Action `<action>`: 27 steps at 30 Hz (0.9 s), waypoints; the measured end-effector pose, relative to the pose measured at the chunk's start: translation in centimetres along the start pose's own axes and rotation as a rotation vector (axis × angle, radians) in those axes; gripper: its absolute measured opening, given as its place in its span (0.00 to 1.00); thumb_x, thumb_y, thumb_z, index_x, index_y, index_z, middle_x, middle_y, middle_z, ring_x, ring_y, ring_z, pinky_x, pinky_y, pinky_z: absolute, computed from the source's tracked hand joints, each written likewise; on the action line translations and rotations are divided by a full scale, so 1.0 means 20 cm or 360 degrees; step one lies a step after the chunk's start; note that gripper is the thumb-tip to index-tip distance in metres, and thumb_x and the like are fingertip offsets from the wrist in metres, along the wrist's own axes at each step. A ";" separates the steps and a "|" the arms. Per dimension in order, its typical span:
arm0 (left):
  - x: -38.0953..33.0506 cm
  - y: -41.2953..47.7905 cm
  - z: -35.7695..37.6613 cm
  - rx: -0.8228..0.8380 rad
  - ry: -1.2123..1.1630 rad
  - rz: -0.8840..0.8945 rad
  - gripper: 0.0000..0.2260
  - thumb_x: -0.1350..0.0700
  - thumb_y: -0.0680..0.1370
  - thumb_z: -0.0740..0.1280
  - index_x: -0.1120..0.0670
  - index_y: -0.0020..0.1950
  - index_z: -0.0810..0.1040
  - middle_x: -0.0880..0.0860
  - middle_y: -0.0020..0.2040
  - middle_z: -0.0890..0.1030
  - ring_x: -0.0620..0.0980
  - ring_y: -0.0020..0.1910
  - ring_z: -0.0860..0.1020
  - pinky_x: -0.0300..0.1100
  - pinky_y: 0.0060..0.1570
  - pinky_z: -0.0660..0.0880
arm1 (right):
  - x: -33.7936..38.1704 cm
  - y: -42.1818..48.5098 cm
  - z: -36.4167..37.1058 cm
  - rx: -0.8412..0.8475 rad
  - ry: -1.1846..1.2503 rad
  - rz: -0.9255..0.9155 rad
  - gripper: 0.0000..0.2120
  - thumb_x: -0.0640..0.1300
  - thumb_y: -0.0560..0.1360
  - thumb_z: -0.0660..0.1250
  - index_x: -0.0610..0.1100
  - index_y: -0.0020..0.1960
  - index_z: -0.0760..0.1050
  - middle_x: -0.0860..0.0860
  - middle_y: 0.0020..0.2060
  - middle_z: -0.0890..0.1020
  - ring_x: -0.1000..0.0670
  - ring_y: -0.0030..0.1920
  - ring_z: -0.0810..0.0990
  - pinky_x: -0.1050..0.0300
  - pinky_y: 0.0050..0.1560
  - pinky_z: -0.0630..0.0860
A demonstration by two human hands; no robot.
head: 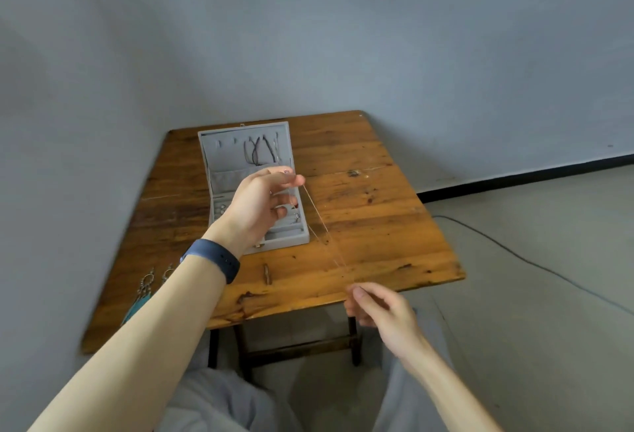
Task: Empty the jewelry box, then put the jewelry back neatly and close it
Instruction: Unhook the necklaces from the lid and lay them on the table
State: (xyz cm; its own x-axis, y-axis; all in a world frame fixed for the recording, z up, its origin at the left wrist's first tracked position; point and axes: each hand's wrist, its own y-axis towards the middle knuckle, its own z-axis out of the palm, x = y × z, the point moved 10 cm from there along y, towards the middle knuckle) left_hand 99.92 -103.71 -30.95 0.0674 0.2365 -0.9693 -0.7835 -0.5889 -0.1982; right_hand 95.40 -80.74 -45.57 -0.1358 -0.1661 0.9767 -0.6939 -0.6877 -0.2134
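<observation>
Necklace [327, 232] drawn into a slanted line beside the jewelry box [219, 164], far end pinched by left hand [260, 208] over the box's right edge, near end pinched by right hand [384, 311] well in front of the box; left one nearer the box

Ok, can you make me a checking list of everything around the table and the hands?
Surface: worn wooden table, dark marks.
Job's things: grey jewelry box open, lid upright, dark necklaces hanging in it; thin chain stretched between both hands; feather earrings at the table's left edge.
Clutter: small brown piece near the front edge, too small to tell.
Grippers: left hand pinches the chain's top end above the box; right hand pinches its lower end.
Cables: black cable on the floor, right.
Surroundings: grey wall, black baseboard, grey floor.
</observation>
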 end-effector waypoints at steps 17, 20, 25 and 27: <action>0.22 0.41 0.41 0.0066 0.0770 0.0062 0.08 0.58 0.78 0.72 0.54 0.56 0.78 0.50 0.46 0.86 0.43 0.33 0.80 0.33 0.27 0.71 | -0.19 -0.07 -0.55 -0.0401 0.0073 0.0012 0.11 0.37 0.79 0.67 0.44 0.59 0.81 0.52 0.48 0.87 0.54 0.51 0.85 0.63 0.50 0.78; 0.24 0.49 0.51 0.0083 0.0894 0.0108 0.08 0.59 0.79 0.71 0.56 0.56 0.78 0.52 0.47 0.86 0.45 0.34 0.79 0.30 0.26 0.72 | -0.21 -0.05 -0.63 -0.0451 0.0089 0.0014 0.10 0.39 0.79 0.68 0.45 0.59 0.82 0.52 0.48 0.87 0.53 0.51 0.85 0.59 0.54 0.79; 0.28 0.62 0.66 0.0147 0.1009 0.0140 0.09 0.57 0.79 0.71 0.56 0.58 0.79 0.52 0.49 0.85 0.42 0.35 0.79 0.28 0.28 0.72 | -0.24 -0.03 -0.74 -0.0549 0.0129 0.0066 0.08 0.39 0.77 0.70 0.45 0.55 0.82 0.52 0.46 0.87 0.53 0.48 0.85 0.58 0.52 0.79; 0.29 0.66 0.70 0.0165 0.1005 0.0154 0.10 0.58 0.79 0.71 0.57 0.59 0.79 0.52 0.49 0.85 0.38 0.33 0.80 0.28 0.28 0.72 | -0.25 -0.02 -0.78 -0.0592 0.0128 0.0091 0.06 0.40 0.77 0.71 0.45 0.54 0.82 0.51 0.45 0.87 0.52 0.47 0.85 0.57 0.51 0.79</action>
State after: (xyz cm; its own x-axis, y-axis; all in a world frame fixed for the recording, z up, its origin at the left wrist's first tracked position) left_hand 81.33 -99.15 -37.14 0.3193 -0.3325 -0.8874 -0.8577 -0.4997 -0.1213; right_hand 85.30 -68.56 -50.07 -0.2261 -0.1307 0.9653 -0.8908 -0.3731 -0.2592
